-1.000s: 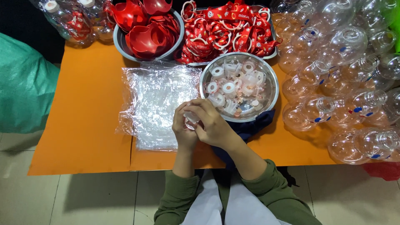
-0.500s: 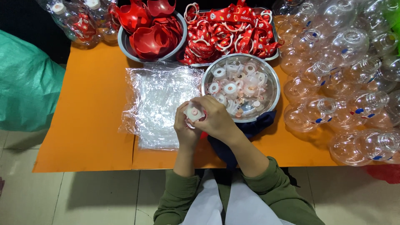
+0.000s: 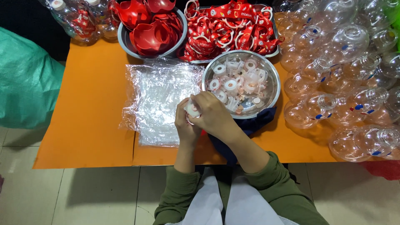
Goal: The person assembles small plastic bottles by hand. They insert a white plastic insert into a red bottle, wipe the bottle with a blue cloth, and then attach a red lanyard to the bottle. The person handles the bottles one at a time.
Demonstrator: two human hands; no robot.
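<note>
Above plastic sheet (image 3: 160, 98), hands (image 3: 200, 118) around apparently white cap (image 3: 191, 109)

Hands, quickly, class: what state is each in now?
Left hand: closed on the small white cap.
Right hand: closed over the same cap.

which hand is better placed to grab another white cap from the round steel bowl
Probably the right hand: it lies against the near rim of the round steel bowl of white plastic caps. The left hand sits farther from the bowl, over the clear plastic bags, pinching a small white cap.
</note>
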